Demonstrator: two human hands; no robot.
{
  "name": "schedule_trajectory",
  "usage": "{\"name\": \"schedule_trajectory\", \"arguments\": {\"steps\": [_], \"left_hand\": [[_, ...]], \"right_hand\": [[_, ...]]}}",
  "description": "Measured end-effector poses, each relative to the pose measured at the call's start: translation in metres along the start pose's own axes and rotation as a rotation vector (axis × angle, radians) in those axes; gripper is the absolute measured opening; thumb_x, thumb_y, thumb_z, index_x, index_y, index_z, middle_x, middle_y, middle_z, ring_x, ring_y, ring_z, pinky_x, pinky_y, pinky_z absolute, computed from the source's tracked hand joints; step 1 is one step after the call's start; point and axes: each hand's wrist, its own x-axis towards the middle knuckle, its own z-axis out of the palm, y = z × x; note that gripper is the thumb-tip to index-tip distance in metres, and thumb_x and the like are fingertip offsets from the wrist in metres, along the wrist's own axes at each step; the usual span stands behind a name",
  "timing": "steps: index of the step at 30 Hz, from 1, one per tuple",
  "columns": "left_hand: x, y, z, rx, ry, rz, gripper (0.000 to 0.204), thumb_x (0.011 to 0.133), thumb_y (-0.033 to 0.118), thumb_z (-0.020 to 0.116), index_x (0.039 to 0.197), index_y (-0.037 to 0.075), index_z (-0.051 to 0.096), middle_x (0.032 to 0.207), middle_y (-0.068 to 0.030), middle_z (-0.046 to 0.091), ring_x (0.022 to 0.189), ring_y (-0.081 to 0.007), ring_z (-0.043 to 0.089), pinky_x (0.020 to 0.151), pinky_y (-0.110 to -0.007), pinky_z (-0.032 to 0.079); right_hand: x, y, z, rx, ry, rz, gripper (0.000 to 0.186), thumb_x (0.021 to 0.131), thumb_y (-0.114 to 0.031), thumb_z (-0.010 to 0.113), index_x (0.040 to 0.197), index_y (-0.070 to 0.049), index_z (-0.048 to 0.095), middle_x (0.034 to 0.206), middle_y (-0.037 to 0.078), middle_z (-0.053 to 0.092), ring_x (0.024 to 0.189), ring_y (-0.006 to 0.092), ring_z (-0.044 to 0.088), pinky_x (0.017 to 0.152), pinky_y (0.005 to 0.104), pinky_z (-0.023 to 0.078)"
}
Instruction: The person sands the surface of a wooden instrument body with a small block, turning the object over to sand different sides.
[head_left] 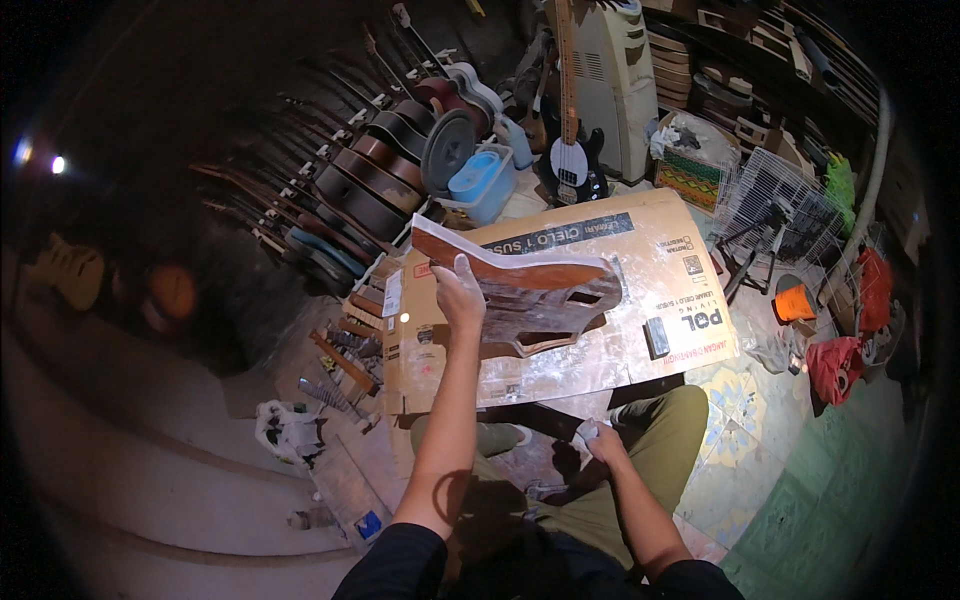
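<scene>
My left hand [461, 298] grips the left end of a red-brown wooden guitar body [530, 300], thumb over its face. The body is tilted on edge over a flattened cardboard box [650, 225]; its rim is pale with dust, and cut-outs show toward its right end. Whether its lower edge touches the cardboard I cannot tell. Between my knees, below the cardboard's near edge, my right hand [606, 444] is closed on a small pale piece [587, 430], its kind unclear. A small dark grey block [656, 338] lies at the cardboard's right side.
Several guitars [370, 170] stand racked at the back left. A blue-lidded tub [480, 185] and a dark bass guitar [572, 165] are behind the cardboard. At right are a wire cage [780, 205] and an orange container [795, 302]. Tools [345, 362] lie at left.
</scene>
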Motion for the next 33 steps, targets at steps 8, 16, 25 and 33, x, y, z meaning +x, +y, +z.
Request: {"name": "schedule_trajectory", "arguments": {"steps": [8,16,25,33], "left_hand": [[-0.001,-0.005,0.008,0.015,0.047,0.064,0.052,0.107,0.041,0.047,0.114,-0.01,0.049,0.101,-0.0368,0.066,0.095,-0.0553,0.063,0.082,-0.059,0.047],[-0.002,-0.013,0.006,-0.026,0.066,0.096,0.062,0.097,0.046,0.067,0.125,-0.007,0.048,0.109,-0.0317,0.068,0.102,-0.0509,0.064,0.086,-0.054,0.049],[-0.008,-0.013,0.001,-0.047,0.042,0.134,0.084,0.082,0.043,0.086,0.134,-0.008,0.046,0.118,-0.0291,0.066,0.109,-0.0456,0.065,0.094,-0.047,0.05],[-0.014,-0.006,-0.002,-0.009,-0.002,0.04,0.091,0.065,0.04,0.097,0.123,-0.01,0.048,0.113,-0.028,0.068,0.104,-0.0396,0.069,0.091,-0.043,0.053]], "right_hand": [[0.018,0.035,0.01,-0.03,0.045,-0.063,0.043,0.083,-0.015,0.059,0.123,-0.003,0.067,0.113,0.027,0.071,0.109,0.039,0.069,0.094,0.0437,0.053],[0.028,0.044,0.019,-0.048,0.015,-0.058,0.04,0.086,-0.018,0.06,0.122,-0.003,0.068,0.103,0.024,0.073,0.098,0.0362,0.072,0.086,0.0421,0.056],[0.03,0.048,0.02,-0.034,-0.013,-0.03,0.045,0.08,-0.012,0.059,0.123,-0.002,0.067,0.118,0.026,0.07,0.114,0.0415,0.065,0.1,0.0447,0.051],[0.032,0.049,0.023,-0.08,0.024,-0.035,0.042,0.082,-0.015,0.06,0.123,-0.006,0.069,0.11,0.024,0.072,0.103,0.0382,0.071,0.09,0.0432,0.055]]}}
